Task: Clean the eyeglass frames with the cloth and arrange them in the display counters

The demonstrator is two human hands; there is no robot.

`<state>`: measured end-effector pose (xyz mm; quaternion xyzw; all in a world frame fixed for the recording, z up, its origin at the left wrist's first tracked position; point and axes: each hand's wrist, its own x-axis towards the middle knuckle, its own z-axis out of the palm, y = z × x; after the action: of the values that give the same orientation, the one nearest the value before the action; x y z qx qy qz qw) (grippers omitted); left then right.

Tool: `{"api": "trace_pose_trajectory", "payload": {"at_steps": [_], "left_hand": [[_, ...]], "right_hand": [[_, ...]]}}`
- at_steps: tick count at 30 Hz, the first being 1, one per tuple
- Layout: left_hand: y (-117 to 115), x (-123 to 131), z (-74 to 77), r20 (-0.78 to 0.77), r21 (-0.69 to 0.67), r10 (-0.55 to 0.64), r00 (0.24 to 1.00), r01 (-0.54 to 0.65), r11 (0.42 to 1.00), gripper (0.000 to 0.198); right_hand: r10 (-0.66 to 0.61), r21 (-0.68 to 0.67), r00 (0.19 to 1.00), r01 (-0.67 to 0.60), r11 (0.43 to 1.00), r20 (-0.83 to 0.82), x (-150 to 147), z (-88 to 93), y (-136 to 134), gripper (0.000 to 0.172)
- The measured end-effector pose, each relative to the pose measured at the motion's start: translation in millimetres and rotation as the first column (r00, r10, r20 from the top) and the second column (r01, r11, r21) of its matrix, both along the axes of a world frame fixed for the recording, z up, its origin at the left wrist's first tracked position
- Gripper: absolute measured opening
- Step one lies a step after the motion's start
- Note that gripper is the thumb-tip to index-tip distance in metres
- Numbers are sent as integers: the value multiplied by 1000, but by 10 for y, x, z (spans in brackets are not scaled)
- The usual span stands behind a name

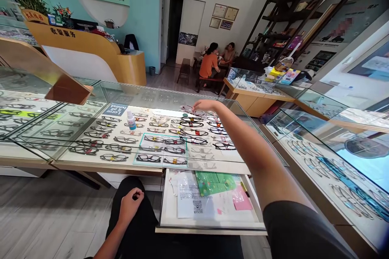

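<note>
Reaching over the glass display case (146,94), the right hand (206,105) meets a pair of eyeglasses (190,109) — whether its fingers grip, unclear — while the left hand (130,205) rests, fingers curled shut, on the thigh (131,186).

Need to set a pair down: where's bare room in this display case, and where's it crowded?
Bare mat lies right of the teal frame, below the lowest glasses. Crowded: the rows near the right hand and inside the frame.
</note>
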<state>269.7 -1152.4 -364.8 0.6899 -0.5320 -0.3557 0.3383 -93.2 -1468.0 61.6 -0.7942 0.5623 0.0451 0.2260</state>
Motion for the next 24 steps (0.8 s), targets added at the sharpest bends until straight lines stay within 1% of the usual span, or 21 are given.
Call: {"api": "trace_pose_trajectory", "payload": {"at_steps": [5, 10, 15, 19, 24], "left_hand": [[-38, -10, -16, -10, -5, -2, 1000, 2, 1000, 36], [-55, 6, -56, -5, -16, -1, 1000, 1, 1000, 36], [-60, 12, -111, 13, -37, -10, 1000, 11, 999, 37], [-62, 15, -149, 37, -48, -15, 999, 17, 999, 38], [-65, 28, -156, 42, -25, -31, 999, 32, 999, 36]], "right_hand": [[-4, 8, 998, 4, 1000, -69, 74, -76, -305, 32], [0, 18, 992, 2, 1000, -127, 103, -135, -480, 31], [-21, 0, 983, 21, 1000, -185, 111, -227, -640, 34], [-32, -14, 974, 30, 999, -224, 93, -307, -721, 33], [-10, -61, 966, -6, 998, -260, 62, -385, -698, 22]]}}
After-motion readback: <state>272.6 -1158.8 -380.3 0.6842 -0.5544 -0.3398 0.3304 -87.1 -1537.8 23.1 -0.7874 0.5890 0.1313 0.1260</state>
